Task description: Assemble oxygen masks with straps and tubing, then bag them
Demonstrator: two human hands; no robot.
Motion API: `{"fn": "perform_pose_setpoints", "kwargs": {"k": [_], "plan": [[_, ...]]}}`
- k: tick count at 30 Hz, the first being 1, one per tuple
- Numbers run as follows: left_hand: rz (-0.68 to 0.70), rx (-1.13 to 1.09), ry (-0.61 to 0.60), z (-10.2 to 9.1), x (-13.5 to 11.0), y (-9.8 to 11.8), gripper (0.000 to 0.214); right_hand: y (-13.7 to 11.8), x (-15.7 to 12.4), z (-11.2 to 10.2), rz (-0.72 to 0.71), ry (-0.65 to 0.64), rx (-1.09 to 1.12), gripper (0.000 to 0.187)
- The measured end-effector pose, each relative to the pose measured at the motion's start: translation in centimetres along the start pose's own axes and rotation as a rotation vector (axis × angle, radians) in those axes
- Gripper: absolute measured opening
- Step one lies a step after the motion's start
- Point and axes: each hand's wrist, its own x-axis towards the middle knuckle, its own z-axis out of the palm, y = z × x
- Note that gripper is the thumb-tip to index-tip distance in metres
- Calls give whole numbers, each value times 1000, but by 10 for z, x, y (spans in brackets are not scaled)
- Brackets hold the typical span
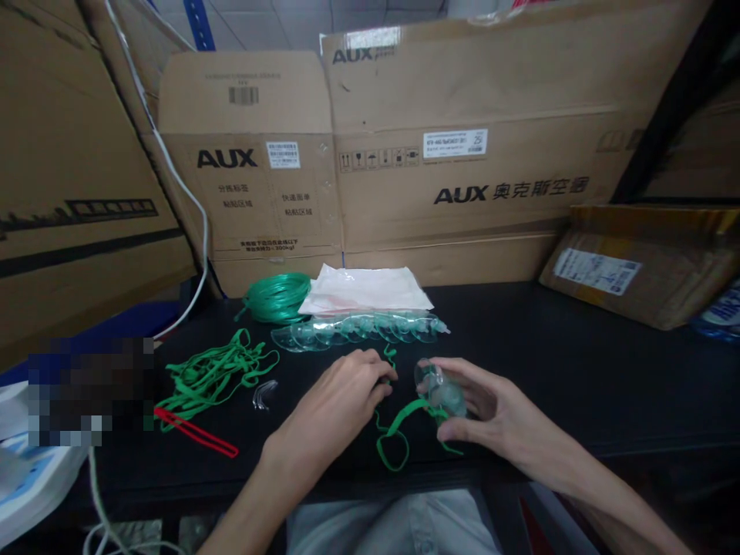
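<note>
Mask [445,393] partly hidden by right hand [492,405], left hand [350,385], grip unclear

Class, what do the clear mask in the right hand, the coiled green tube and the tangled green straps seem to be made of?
Clear mask: probably thin plastic, glossy; see-through with bright highlights.
Coiled tube: likely soft plastic, shiny and translucent; light glints along its loops.
Tangled straps: perhaps elastic or woven cloth, matt; flat and limply folded.
</note>
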Motion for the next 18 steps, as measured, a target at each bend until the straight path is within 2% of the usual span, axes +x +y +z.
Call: {"fn": "perform_pose_setpoints", "kwargs": {"k": [3,6,8,10,13,15,18], "plan": [[-34,-1,-94,-16,-6,-4,19,1,1,-1,4,40,41,70],[-108,-102,-196,-32,-11,-2,16,3,3,-1,-3,48,69,72],[-169,-158,-185,-37,-11,1,13,4,4,0,5,37,69,71],[-211,-134,-87,-34,-7,2,17,4,4,0,11,25,69,71],[-167,-41,58,-19,3,-1,23,4,4,1,-11,9,86,70],[-115,-19,61,-8,10,-6,24,3,4,2,-22,-9,95,68],[-82,-8,-6,3,18,-16,26,1,4,2,-30,-50,128,68]]}}
